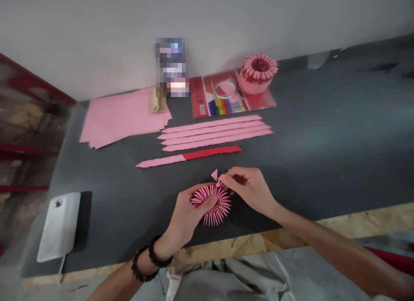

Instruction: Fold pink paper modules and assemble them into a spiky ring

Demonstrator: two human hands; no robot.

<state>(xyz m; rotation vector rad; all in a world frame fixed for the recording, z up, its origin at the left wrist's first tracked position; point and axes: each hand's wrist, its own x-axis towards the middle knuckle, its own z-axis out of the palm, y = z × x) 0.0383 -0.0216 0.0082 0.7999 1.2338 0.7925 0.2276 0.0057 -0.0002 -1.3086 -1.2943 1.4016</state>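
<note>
A round ring of folded pink paper pieces (215, 217) is held in my left hand (186, 214), the thumb lying across its middle. My right hand (249, 186) pinches a small folded pink paper piece (219, 183) at the ring's upper right edge. Whether that piece touches the ring I cannot tell. Just beyond the fingertips lies a loose pink paper triangle (214, 175). Farther back rests a strip of nested paper pieces (210, 153), part pink and part red. Several all-pink strips (215, 132) lie side by side behind it.
Pink paper sheets (116, 115) lie at the back left. A phone-like upright object (172, 68), blurred out, leans on the wall. At the back right, a finished-looking paper vase (258, 74) stands on a red packet (197, 98). A white corded device (60, 227) sits front left.
</note>
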